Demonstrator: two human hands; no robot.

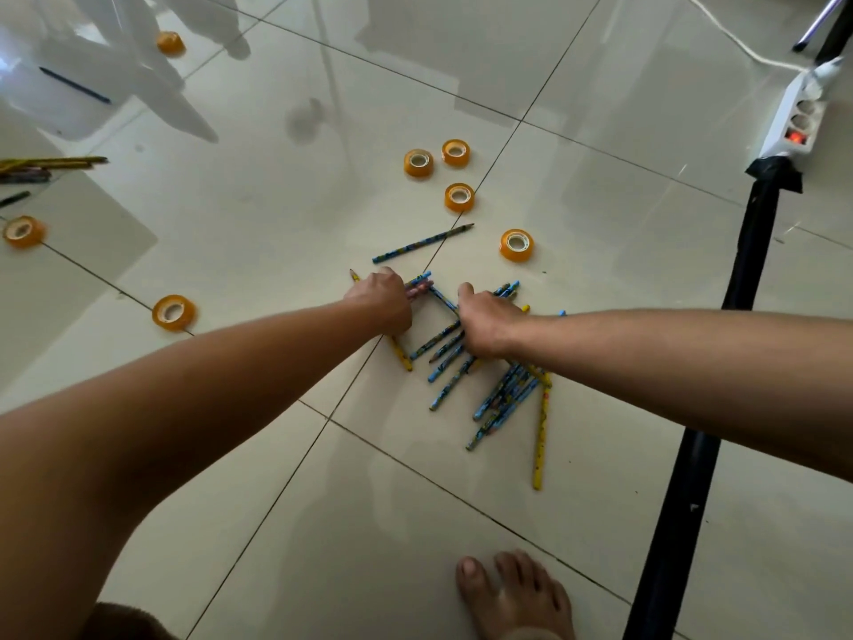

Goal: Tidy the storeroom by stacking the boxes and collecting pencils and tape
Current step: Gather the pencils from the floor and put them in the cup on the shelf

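Glossy tiled floor [600,187]: left hand [381,300] and right hand [484,323] both grasp scattered pencils [503,399] near tape rolls [459,197]

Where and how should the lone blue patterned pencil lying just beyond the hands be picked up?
Pinch the blue patterned pencil at mid-shaft from above, thumb and finger on its two long sides. It lies flat on the glossy tiled floor, apart from the heap, with bare floor on both sides; its point faces the orange tape roll, so avoid that end.
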